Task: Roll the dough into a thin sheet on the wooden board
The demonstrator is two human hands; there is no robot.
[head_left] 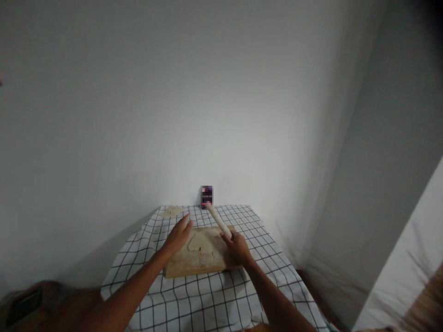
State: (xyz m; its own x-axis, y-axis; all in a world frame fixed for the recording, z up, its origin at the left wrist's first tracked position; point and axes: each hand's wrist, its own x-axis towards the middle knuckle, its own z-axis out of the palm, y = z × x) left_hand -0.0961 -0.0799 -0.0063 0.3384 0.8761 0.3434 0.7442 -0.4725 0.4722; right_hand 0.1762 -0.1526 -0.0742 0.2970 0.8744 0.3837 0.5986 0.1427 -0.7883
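My right hand [238,245] is wrapped round the near end of a pale rolling pin [219,220], which points up and away to the left. Under it lies a wooden board [176,266] with a flat, irregular sheet of dough [200,243] on top. My left hand [179,234] hovers at the board's left edge, fingers stretched out and nothing in them. Part of the board's right side is hidden by my right hand and forearm.
A white cloth with a dark grid [200,302] covers the table. Another flat piece of dough [172,211] lies at its far left corner. A small dark upright object [207,196], pixelated, leans at the wall [221,115] behind the table.
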